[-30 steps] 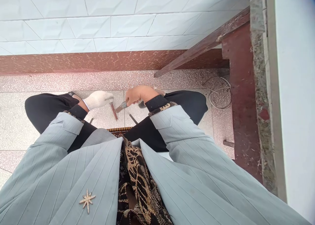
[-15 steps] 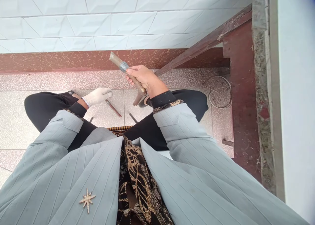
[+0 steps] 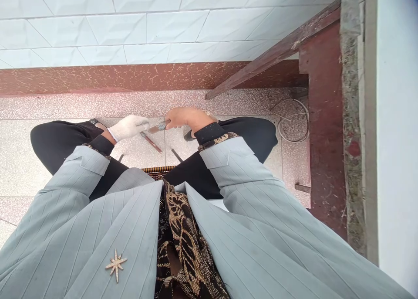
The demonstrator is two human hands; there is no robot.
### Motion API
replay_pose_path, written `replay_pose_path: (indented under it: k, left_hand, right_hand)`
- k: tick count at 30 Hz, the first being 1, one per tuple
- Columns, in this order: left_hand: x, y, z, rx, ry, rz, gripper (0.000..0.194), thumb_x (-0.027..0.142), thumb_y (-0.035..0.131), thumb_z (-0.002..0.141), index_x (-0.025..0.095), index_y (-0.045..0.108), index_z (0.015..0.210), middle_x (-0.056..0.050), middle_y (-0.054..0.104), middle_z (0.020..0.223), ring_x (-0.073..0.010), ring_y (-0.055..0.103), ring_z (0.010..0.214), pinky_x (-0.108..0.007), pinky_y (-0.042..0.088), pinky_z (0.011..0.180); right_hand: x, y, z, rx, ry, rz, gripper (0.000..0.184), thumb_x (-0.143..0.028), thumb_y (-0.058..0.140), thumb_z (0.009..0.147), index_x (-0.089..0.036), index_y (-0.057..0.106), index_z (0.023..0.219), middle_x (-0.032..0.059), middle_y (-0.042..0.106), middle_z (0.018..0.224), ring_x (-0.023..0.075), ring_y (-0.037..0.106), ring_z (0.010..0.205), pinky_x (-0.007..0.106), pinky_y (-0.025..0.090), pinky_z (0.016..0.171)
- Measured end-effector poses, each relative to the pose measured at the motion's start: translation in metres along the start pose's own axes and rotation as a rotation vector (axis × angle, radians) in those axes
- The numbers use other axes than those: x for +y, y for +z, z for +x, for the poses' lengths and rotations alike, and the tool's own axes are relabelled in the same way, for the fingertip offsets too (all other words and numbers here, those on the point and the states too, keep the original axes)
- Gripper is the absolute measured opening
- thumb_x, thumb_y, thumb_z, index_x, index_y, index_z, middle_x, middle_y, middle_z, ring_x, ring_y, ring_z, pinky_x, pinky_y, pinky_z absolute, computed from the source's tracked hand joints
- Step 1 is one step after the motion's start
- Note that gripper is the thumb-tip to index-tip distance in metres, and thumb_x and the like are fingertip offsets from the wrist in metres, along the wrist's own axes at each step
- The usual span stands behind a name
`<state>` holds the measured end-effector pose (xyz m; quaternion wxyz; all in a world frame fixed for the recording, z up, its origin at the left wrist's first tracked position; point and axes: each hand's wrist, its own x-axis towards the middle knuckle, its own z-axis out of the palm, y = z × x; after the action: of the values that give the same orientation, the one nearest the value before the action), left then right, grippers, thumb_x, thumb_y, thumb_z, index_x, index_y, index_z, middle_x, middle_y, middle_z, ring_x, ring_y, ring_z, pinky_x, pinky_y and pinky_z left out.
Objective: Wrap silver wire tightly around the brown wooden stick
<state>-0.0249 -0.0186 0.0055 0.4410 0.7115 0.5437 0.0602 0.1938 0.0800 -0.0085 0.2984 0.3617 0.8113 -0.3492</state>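
My right hand (image 3: 181, 117), bare, is closed round a brown wooden stick (image 3: 153, 129) with grey wire (image 3: 162, 125) wound about it. The stick's free end points left, close beside my left hand (image 3: 129, 127); whether they touch I cannot tell. My left hand wears a white knitted glove, and its fingers are closed. From under them a thin reddish-brown rod (image 3: 152, 143) slants down to the right above the floor; its upper end is hidden by the glove. The rest of the stick is hidden behind my right hand and wrist.
Between my knees is the edge of a woven seat (image 3: 158, 170). Speckled floor tiles (image 3: 137, 153) lie beneath. A tiled wall (image 3: 176, 26) rises ahead. On the right stand a slanting wooden bar (image 3: 261, 57) and a reddish-brown board (image 3: 326, 129), with a coiled pale cable (image 3: 294, 140) nearby.
My right hand has come down and slightly left. The stick, earlier raised and tilted with its forked end showing, now lies nearly level by my left hand, which stays in place.
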Motion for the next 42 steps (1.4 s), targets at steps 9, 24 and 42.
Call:
replay_pose_path:
  k: [9, 24, 42]
  left_hand:
    - [-0.004, -0.007, 0.002, 0.115, -0.089, 0.056, 0.024, 0.033, 0.050, 0.094, 0.018, 0.068, 0.088, -0.001, 0.056, 0.070, -0.0174, 0.055, 0.075, -0.031, 0.042, 0.074]
    - [-0.003, 0.004, 0.004, -0.052, -0.017, -0.105, 0.028, 0.039, 0.046, 0.096, 0.018, 0.063, 0.086, -0.002, 0.061, 0.078, -0.0153, 0.055, 0.074, -0.031, 0.046, 0.077]
    - [-0.008, 0.014, 0.008, -0.132, 0.062, 0.057, 0.027, 0.034, 0.046, 0.094, 0.019, 0.067, 0.086, -0.002, 0.065, 0.083, -0.0165, 0.059, 0.081, -0.029, 0.043, 0.077]
  right_hand:
    - [-0.006, -0.004, -0.013, -0.255, -0.314, 0.283, 0.016, -0.028, 0.076, 0.085, -0.016, 0.070, 0.078, -0.0031, 0.056, 0.056, 0.0112, 0.052, 0.058, 0.025, 0.036, 0.061]
    - [0.003, -0.010, -0.014, 0.479, -0.191, 0.988, 0.028, -0.044, 0.072, 0.096, -0.021, 0.059, 0.087, -0.0001, 0.054, 0.069, 0.0128, 0.046, 0.060, 0.027, 0.039, 0.057]
    - [-0.005, -0.001, -0.001, 0.160, 0.171, -0.116, 0.027, -0.031, 0.073, 0.093, -0.010, 0.079, 0.110, 0.0206, 0.074, 0.099, 0.0331, 0.068, 0.097, 0.037, 0.045, 0.074]
